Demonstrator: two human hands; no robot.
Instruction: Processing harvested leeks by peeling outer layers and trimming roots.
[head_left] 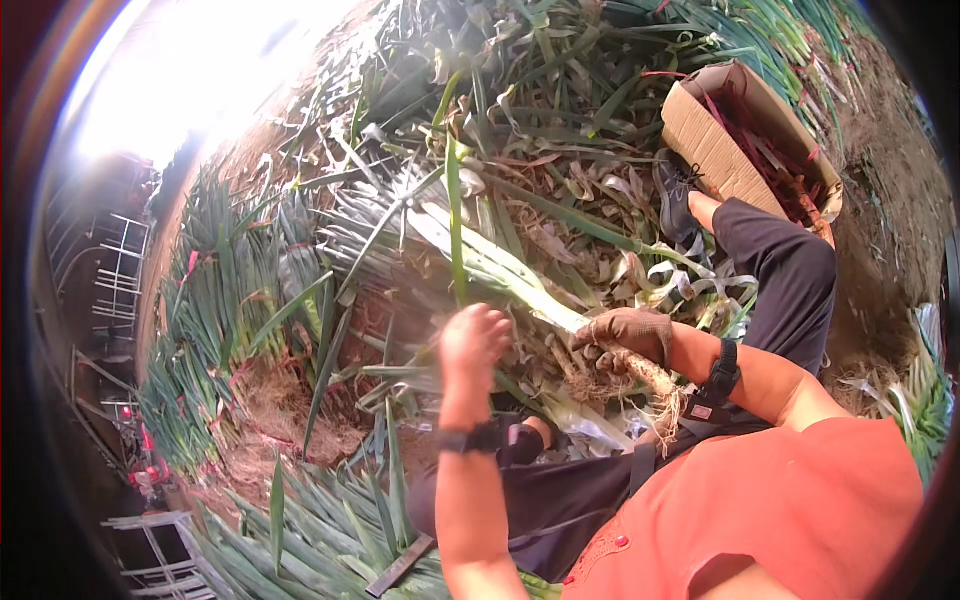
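Observation:
My right hand (637, 338), in a brown glove, is closed around the root end of a long leek (520, 278). The stalk is pale near the glove and runs up and left to green leaves. Its stringy roots (672, 408) stick out below the glove, by my lap. My bare left hand (474, 345) is raised beside the stalk, to its left, and smeared by motion. A loose green leaf (456, 215) stands upright just above it, its lower end by the fingers. Whether the fingers hold that leaf cannot be made out.
Stripped leaves (560, 110) and peelings lie heaped ahead. Bundled leeks (220, 270) stand at the left; more leeks (320, 540) lie near at lower left, with a flat metal strip (400, 566). A cardboard box (722, 140) holding red ties stands beyond my shoe (676, 195).

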